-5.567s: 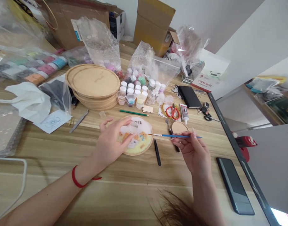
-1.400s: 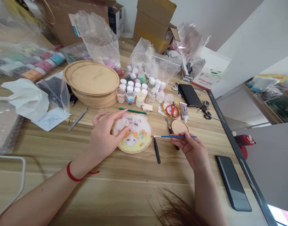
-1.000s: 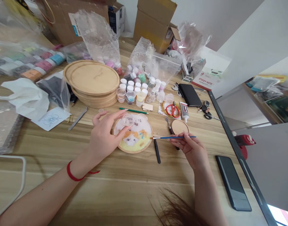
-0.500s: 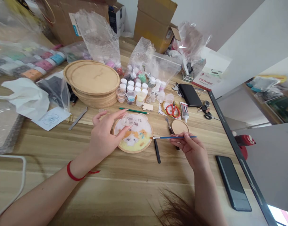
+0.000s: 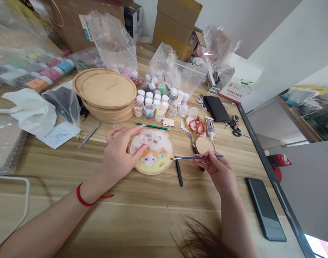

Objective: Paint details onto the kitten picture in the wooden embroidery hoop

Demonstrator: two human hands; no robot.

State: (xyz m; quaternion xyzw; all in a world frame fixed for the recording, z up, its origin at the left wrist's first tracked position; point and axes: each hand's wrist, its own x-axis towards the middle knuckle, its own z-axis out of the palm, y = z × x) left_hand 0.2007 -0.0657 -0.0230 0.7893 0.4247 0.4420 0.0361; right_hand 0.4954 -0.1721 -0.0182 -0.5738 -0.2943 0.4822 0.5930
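Observation:
A round wooden disc [image 5: 155, 163] with a white, yellow and orange picture lies on the wooden table [image 5: 142, 218]. My left hand [image 5: 117, 156] rests on the disc's left edge and pinches a small clear cup [image 5: 146, 136] over its upper left part. My right hand [image 5: 219, 172], to the right of the disc, grips a thin blue paintbrush [image 5: 197, 157] held level, its tip pointing left at the disc's right rim. A black tool [image 5: 179, 173] lies just below the brush tip.
Behind the disc stand several small jars [image 5: 153, 104], a stack of wooden plates [image 5: 107, 93], a green pencil [image 5: 152, 126], red scissors [image 5: 196, 126], a glue tube [image 5: 210, 128] and a small wooden coaster [image 5: 205, 144]. A phone [image 5: 266, 209] lies at the right. Bags and boxes crowd the back.
Since 5.6 s ago my left hand moved the clear cup up and left on the disc, and the brush tip drew back right. In the last second, almost nothing moved.

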